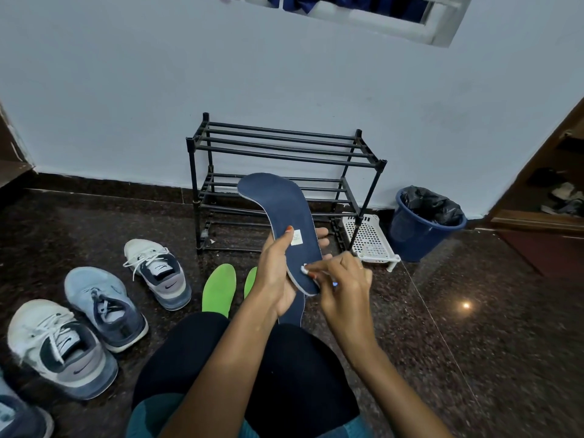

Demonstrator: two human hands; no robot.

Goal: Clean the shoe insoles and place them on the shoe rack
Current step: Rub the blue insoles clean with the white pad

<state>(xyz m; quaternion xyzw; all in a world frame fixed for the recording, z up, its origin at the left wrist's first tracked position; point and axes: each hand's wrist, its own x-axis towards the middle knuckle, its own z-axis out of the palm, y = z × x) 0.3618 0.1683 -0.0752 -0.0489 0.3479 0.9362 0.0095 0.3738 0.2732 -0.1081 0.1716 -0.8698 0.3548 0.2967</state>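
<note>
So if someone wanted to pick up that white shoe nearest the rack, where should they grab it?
On the white shoe, probably the heel collar, reached from above on the person's side. It stands upright on its sole with the opening up and the heel toward the person, so fingers can hook inside the rim.

light: dim, cool indoor | glare: lamp spot on polished floor (466,305) | edges: wide-angle bending | focus: sharp
</note>
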